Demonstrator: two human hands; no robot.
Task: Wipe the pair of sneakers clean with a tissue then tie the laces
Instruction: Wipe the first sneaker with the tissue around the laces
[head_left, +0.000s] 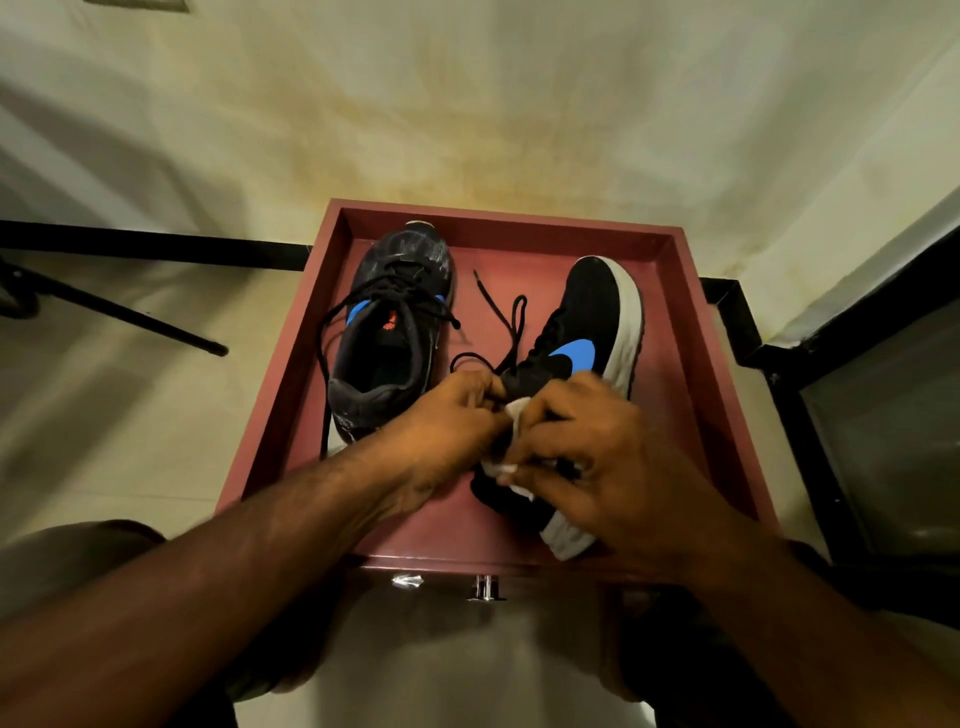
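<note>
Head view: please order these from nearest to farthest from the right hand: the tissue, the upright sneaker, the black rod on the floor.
From the right hand:
1. Tissue: pinched in its fingers, against the tilted sneaker.
2. Upright sneaker: left side of the red tray.
3. Black rod: on the floor, far left, outside the tray.

both hands (524, 441) — tissue (514, 415), right sneaker (592, 322)

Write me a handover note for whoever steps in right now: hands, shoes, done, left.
Left hand grips the heel end of the tilted black sneaker with the white sole. Right hand pinches the white tissue against that heel. The other black sneaker stands upright in the red wooden tray, still dusty. Both pairs of black laces lie loose. Left: finish wiping, clean the upright one, tie both.
</note>
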